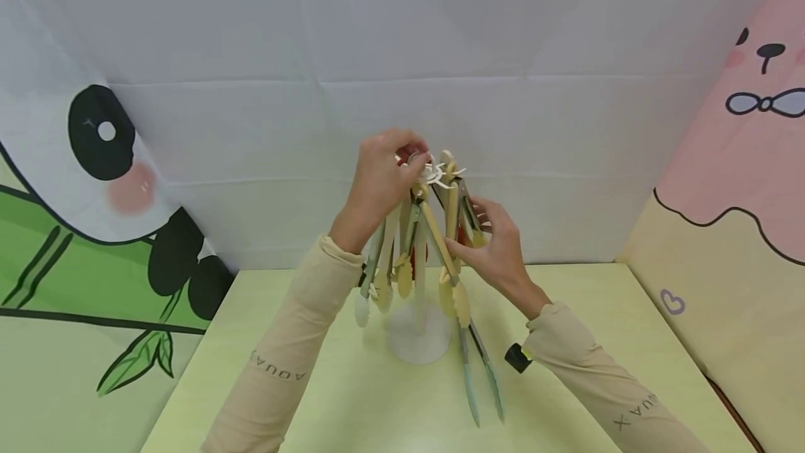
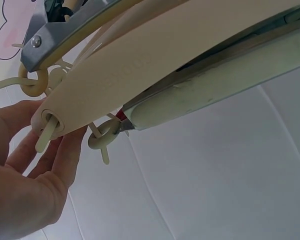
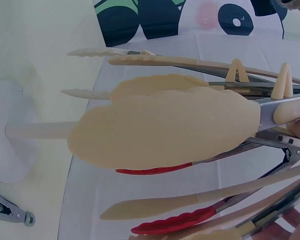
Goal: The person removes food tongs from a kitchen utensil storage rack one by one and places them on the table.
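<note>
A white utensil rack [image 1: 419, 344] with a round base stands on the table, with several tongs hanging from its top hooks. My left hand [image 1: 386, 177] holds the top of the rack, thumb and fingers bent together there. In the left wrist view, its fingers [image 2: 65, 155] are behind a beige handle [image 2: 105, 85] hung on a hook. On the right side of the rack, my right hand [image 1: 497, 250] grips tongs, thumb in front and fingers behind. The right wrist view shows these tongs' broad beige head [image 3: 165, 127]; most of that hand lies outside it.
Tongs with pale teal tips [image 1: 493, 390] lie on the table [image 1: 339, 397] in front of the rack. Red-tipped tongs [image 3: 175, 221] hang among the others. A white cloth [image 1: 251, 131] stands behind, with printed cartoon panels on both sides.
</note>
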The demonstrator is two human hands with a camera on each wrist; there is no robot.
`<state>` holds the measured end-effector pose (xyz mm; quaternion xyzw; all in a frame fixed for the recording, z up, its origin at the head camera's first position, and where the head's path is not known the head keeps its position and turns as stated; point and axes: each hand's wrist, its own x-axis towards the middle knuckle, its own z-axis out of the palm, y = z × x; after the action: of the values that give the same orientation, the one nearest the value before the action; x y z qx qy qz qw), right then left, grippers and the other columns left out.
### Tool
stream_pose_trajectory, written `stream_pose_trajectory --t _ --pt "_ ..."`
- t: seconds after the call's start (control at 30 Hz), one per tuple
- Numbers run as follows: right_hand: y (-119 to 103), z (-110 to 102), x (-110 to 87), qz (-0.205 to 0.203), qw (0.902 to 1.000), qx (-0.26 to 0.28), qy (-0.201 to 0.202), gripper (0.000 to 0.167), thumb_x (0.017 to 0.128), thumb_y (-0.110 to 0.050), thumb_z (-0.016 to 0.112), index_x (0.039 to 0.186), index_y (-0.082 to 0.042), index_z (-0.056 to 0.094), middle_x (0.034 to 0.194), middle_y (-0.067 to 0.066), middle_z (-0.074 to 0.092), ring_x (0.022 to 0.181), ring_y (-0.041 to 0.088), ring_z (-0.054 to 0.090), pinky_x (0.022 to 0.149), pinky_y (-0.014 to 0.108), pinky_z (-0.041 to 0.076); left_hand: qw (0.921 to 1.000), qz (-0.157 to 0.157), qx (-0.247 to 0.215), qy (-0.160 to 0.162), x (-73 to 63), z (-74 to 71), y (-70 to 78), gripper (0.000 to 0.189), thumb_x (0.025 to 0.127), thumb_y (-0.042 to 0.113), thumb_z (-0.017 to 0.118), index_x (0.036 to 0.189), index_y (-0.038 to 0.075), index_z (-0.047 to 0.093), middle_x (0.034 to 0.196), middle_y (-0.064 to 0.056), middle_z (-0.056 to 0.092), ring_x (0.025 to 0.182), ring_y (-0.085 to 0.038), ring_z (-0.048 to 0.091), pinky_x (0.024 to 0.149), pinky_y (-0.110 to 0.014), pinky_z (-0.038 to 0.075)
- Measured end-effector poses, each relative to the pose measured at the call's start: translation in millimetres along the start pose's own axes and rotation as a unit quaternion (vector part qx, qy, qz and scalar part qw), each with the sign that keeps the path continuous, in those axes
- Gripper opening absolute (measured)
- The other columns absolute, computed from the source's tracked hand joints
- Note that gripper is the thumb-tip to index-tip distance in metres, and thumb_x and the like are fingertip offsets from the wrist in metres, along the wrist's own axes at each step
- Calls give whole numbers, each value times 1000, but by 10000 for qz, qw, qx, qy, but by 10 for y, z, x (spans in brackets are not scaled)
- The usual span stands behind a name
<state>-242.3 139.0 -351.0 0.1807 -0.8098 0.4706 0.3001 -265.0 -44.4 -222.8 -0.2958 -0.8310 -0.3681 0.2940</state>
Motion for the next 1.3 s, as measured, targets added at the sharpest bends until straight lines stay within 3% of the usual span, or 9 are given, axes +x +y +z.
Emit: stream_pose_trajectory --t 0.53,0.87,1.1,1.3 --pt "57 -177 44 152 9991 142 368 72 68 -20 86 130 -5 52 114 11 56 97 27 54 83 45 49 10000 -26 49 62 13 10 14 7 87 8 65 86 3 69 82 -7 65 74 -17 56 66 -27 44" --pt "77 -258 111 -13 9985 206 510 74 65 -17 87 130 -7 53 115 11 55 98 29 53 83 49 47 9998 -161 0 77 52 3 54 9 86 12 69 84 3 69 78 -6 65 70 -17 57 66 -26 45" --pt "107 -276 144 -49 9982 154 575 73 66 -17 87 130 -8 53 116 11 55 99 28 52 84 49 47 9996 -207 -70 -167 81 -26 31 9 86 11 69 82 4 69 76 -6 65 70 -16 58 67 -25 46" --pt "97 -281 163 -146 9980 -5 621 73 65 -16 87 129 -5 53 115 13 54 99 28 52 84 48 47 9980 -421 306 -372 47 -59 111 7 88 8 63 85 5 69 83 -7 64 78 -20 57 71 -29 47"
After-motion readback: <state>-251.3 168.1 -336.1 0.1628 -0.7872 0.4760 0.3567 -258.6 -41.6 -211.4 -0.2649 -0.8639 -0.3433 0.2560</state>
